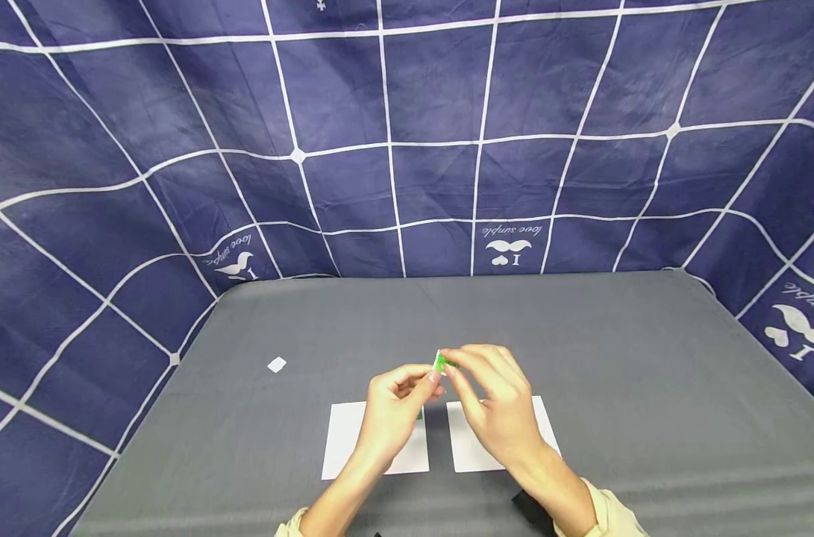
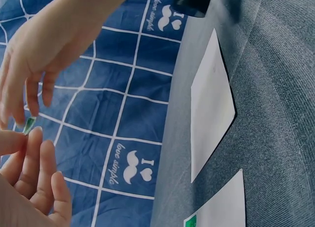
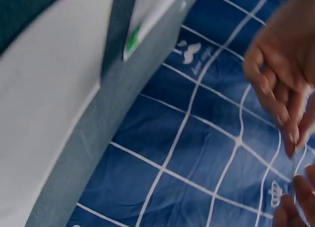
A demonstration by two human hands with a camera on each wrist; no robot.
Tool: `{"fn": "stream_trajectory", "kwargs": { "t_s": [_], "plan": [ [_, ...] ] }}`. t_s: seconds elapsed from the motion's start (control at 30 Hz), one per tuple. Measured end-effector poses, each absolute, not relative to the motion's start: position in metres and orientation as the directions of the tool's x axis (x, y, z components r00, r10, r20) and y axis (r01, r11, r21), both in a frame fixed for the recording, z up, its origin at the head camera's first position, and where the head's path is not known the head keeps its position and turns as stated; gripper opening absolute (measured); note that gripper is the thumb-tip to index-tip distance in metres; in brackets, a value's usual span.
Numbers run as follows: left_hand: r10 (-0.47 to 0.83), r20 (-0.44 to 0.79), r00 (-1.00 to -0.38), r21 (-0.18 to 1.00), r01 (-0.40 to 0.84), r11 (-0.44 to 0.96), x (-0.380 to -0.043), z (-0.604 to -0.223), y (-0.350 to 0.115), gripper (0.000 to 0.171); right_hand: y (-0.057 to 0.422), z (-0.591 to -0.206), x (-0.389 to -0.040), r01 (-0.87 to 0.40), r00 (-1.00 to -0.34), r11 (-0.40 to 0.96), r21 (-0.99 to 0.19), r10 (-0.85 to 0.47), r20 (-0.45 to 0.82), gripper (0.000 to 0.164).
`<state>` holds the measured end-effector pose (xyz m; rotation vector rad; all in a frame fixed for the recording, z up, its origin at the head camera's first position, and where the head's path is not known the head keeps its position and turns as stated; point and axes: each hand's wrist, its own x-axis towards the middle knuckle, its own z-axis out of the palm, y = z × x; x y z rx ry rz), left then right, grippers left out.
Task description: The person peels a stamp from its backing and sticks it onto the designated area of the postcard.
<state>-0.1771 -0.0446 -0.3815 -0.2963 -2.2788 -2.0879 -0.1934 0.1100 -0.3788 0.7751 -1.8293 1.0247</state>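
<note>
A small thin green piece with a white edge, like a sticker, is held up above the table between both hands. My left hand pinches its lower end between thumb and index finger, the other fingers curled in behind. From the opposite side my right hand pinches at it with thumb and index fingertips. In the left wrist view the green piece rises from the left fingertips towards the right ones. Under the left hand lies a white sheet, a green patch at its corner. Another white sheet lies below the right hand.
A grey cloth-covered table spreads all around. One small white square lies to the left. Near the right forearm is a black object, partly hidden. A blue grid-patterned cloth hangs behind and at both sides.
</note>
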Motion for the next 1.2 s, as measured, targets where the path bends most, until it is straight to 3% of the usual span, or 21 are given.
{"fn": "stream_trajectory", "kwargs": {
  "t_s": [0.2, 0.3, 0.5, 0.8, 0.97, 1.2],
  "plan": [
    [0.095, 0.203, -0.975, 0.976, 0.209, 0.061, -0.177, -0.379, -0.043, 0.021, 0.104, -0.381, -0.190, -0.771, -0.473, 0.540, -0.337, -0.131, 0.871, 0.025],
    [0.087, 0.237, -0.968, 0.964, 0.245, 0.101, -0.176, -0.379, -0.043, 0.019, 0.106, -0.381, -0.191, -0.773, -0.522, 0.487, -0.407, -0.123, 0.844, 0.016],
    [0.133, 0.328, -0.935, 0.922, 0.347, 0.170, -0.175, -0.378, -0.043, 0.014, 0.112, -0.379, -0.194, -0.748, -0.650, 0.291, -0.596, -0.144, 0.746, 0.025],
    [0.177, 0.409, -0.895, 0.886, 0.436, 0.160, -0.174, -0.376, -0.043, 0.018, 0.115, -0.377, -0.194, -0.664, -0.748, 0.173, -0.728, -0.151, 0.646, 0.019],
    [0.176, 0.386, -0.906, 0.900, 0.411, 0.141, -0.173, -0.374, -0.043, 0.016, 0.115, -0.378, -0.193, -0.638, -0.770, 0.167, -0.752, -0.147, 0.621, 0.019],
    [0.170, 0.350, -0.921, 0.919, 0.373, 0.129, -0.173, -0.370, -0.044, 0.014, 0.114, -0.377, -0.194, -0.666, -0.746, 0.170, -0.726, -0.142, 0.651, 0.020]
  ]
}}
